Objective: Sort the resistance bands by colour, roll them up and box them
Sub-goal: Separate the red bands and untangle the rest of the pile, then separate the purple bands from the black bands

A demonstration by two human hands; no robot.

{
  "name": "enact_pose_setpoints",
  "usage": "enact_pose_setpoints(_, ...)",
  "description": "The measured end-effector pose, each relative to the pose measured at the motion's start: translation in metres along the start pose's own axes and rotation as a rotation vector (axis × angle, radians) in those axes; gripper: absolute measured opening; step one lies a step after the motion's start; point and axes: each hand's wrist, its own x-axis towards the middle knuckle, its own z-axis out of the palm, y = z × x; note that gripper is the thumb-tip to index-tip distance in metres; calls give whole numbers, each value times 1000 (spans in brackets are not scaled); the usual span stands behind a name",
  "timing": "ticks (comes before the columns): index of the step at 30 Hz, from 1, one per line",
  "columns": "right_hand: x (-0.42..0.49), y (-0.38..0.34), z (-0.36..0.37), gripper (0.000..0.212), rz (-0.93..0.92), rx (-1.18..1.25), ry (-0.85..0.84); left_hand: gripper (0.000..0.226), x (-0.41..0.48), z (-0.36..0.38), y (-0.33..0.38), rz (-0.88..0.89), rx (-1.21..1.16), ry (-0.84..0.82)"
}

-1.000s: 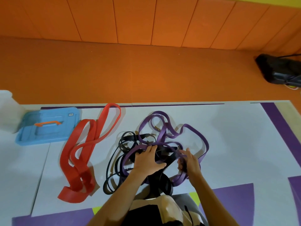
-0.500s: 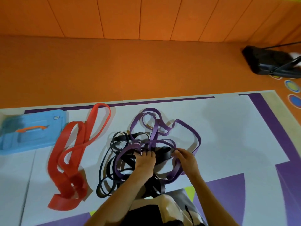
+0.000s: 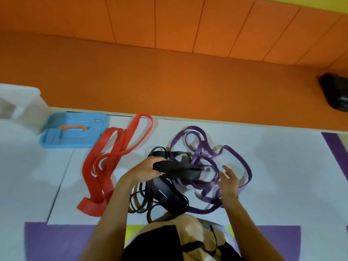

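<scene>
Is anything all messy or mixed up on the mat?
Yes. The black bands and purple bands are tangled together in one heap in front of the person, colours looped through each other. The red bands lie apart to the left. The left hand grips a wide black band from the heap.

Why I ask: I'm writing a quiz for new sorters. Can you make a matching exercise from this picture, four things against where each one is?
Things:
1. red rubber resistance bands
2. wide black rubber resistance band
3. purple rubber resistance bands
4. flat blue plastic case with orange handle

Places:
A. gripped by the left hand
B. far left, beside the white container
C. laid out apart, left of the tangle
D. looped around the open right hand

Pairs: 1-C, 2-A, 3-D, 4-B
</scene>
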Motion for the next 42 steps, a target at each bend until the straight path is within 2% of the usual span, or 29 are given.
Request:
enact_pose_setpoints(2, -6, -5, 13, 36, -136, -211, 55, 58, -13, -12, -5, 1, -129, 120)
enact_pose_setpoints(4, -15, -10, 28, 32, -254, -302, 2, 60, -27, -23, -10, -11, -177, 189)
enact_pose_setpoints(8, -33, -8, 65, 22, -337, -497, -375, 60, -50, -36, -26, -87, -127, 228)
enact_pose_setpoints(10, -41, 1, 80, 23, -369, -628, -522, 58, -60, -35, -37, -124, -124, 303)
enact_pose_setpoints(13, -47, 15, 90, 45, -274, -751, -681, 55, -73, -29, -53, -134, -201, 491)
enact_pose_setpoints(15, -46, 19, 90, 52, -278, -824, -683, 54, -81, -26, -61, -148, -239, 616)
enact_pose_setpoints(18, -43, 17, 92, 25, -383, -938, -597, 51, -89, -25, -69, -149, -296, 754)
enact_pose_setpoints(21, -42, 12, 93, 18, -381, -989, -483, 47, -93, -24, -70, -168, -356, 851)
enact_pose_setpoints(23, -39, 11, 90, 21, -341, -870, -405, 47, -91, -23, -69, -181, -340, 875)
enact_pose_setpoints(29, -11, -5, 59, 21, -18, -115, -83, 40, -71, -21, -53, -108, -331, 931)
enact_pose_setpoints(33, 3, -15, 30, 16, 76, 261, 68, 42, -49, -21, -39, -112, -300, 905)
enact_pose_setpoints(35, 7, -15, 16, 16, 72, 303, 101, 42, -40, -20, -33, -95, -251, 876)
enact_pose_setpoints(39, 12, -12, 1, 23, 4, 133, 163, 39, -24, -18, -23, -57, -205, 824)
enact_pose_setpoints(42, 10, -15, 1, 46, 10, 183, 34, 37, -14, -14, -19, -2, -164, 734)
